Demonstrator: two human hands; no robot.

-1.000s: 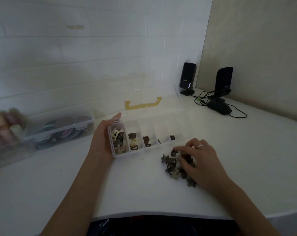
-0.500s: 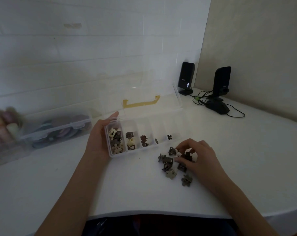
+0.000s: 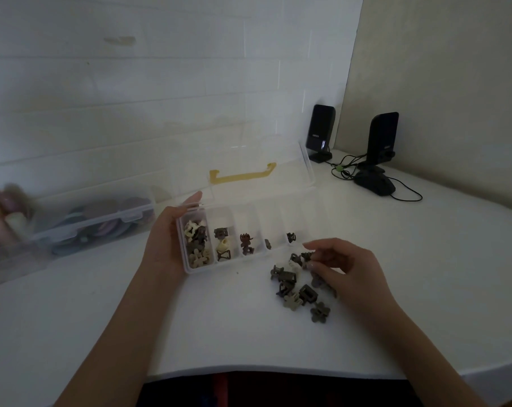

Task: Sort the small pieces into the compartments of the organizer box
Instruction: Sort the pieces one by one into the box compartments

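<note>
Forearms enter from the near edge of the white table. Right hand hovers over the loose pieces, fingers curled, thumb and fingertips closing on the far side of the heap; whether a piece is actually pinched cannot be told. The pieces, dark brown, grey and cream, lie scattered on the table just in front of the box's right half, the nearest a four-lobed dark one at the pile's near edge. Left hand grips the left end of the clear box, palm against the end wall, thumb laid over the far left corner. The box sits open on the table, one row of compartments running left to right: the leftmost holds the most pieces, cream and brown mixed; the second holds a few; the third one brown piece; the next two each hold one small dark piece. Lid, clear with a yellow handle, stands open behind. Farther left, blurred, a second clear container with coloured contents. At the far right corner, two black speakers, a mouse and cables.
</note>
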